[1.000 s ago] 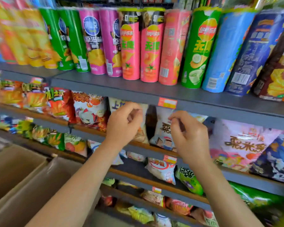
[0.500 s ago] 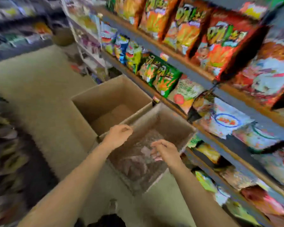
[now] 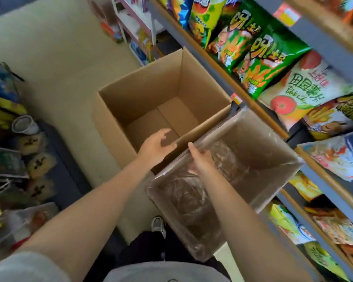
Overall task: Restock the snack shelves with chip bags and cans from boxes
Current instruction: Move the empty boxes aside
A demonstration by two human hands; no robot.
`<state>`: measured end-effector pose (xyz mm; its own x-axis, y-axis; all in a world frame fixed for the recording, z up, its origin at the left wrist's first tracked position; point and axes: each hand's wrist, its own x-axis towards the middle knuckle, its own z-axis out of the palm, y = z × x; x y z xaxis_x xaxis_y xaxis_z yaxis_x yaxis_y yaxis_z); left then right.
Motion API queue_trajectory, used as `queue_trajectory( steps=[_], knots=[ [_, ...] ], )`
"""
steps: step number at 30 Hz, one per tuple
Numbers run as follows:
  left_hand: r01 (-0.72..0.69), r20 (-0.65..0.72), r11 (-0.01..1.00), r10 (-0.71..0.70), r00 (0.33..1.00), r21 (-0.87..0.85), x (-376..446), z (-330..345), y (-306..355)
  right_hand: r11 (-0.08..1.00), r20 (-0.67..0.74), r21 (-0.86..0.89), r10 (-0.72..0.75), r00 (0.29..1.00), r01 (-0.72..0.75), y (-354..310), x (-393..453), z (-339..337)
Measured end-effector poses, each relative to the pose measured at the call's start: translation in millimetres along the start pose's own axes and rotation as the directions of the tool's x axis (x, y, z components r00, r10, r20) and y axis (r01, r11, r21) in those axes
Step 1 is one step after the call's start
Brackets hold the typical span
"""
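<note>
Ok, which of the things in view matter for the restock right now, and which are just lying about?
In the job:
- left hand, over the plain box, which looks empty
- right hand, inside the plastic-lined box
- green chip bags on the shelf

Lying about:
- goods on the opposite rack
- white cup
</note>
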<state>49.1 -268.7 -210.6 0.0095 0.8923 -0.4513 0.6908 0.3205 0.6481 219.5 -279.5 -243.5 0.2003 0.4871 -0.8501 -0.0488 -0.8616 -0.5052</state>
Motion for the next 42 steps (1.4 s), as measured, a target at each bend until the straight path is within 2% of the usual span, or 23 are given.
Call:
queue_trajectory(
  steps=[3,7,11,17,21,25,29,35,39,42],
  knots=[
    [0.047,0.154,0.993,-0.063,0.986,0.105,26.3,7.8,-1.0,0.999,0.081,0.019,0.047,0.996,-0.048,9.5,22.2,-2.4],
    [0.082,0.232,0.972,-0.134,0.963,0.222,58.5,23.6,0.0,0.998,0.129,0.041,0.048,0.990,-0.054,10.7,28.0,-4.8],
    [0.098,0.363,0.989,-0.134,0.922,0.114,79.8,24.1,-5.9,0.991,0.090,0.108,0.075,0.993,-0.085,10.8,40.3,11.2],
    [0.060,0.501,0.998,-0.038,0.864,-0.028,95.1,0.9,-23.5,0.955,0.092,0.262,0.117,0.989,-0.137,3.8,31.8,36.7],
    [0.052,0.508,0.989,0.025,0.861,-0.136,116.2,-51.8,-39.0,0.919,0.023,0.382,0.101,0.995,-0.102,7.6,9.9,65.2],
    [0.096,0.512,0.980,0.008,0.859,-0.176,138.7,-129.2,-60.0,0.888,0.031,0.451,0.085,0.996,-0.090,-8.2,-23.5,117.4],
    [0.135,0.535,0.972,-0.012,0.845,-0.191,141.5,-192.8,-85.3,0.922,0.000,0.383,0.068,0.998,-0.063,-28.8,-51.7,171.7],
    [0.196,0.375,0.910,-0.049,0.926,-0.366,127.8,-296.1,-120.7,0.997,0.008,0.071,-0.011,1.000,0.011,-109.1,-73.5,253.8],
    [0.231,0.252,0.826,-0.112,0.961,-0.514,121.6,-371.1,-155.3,0.983,0.057,-0.091,-0.154,0.986,0.158,-172.8,-85.2,317.6],
    [0.232,0.140,0.752,-0.185,0.973,-0.618,114.5,-421.9,-177.5,0.928,0.099,-0.217,-0.287,0.953,0.302,-217.9,-97.5,364.1]
  ],
)
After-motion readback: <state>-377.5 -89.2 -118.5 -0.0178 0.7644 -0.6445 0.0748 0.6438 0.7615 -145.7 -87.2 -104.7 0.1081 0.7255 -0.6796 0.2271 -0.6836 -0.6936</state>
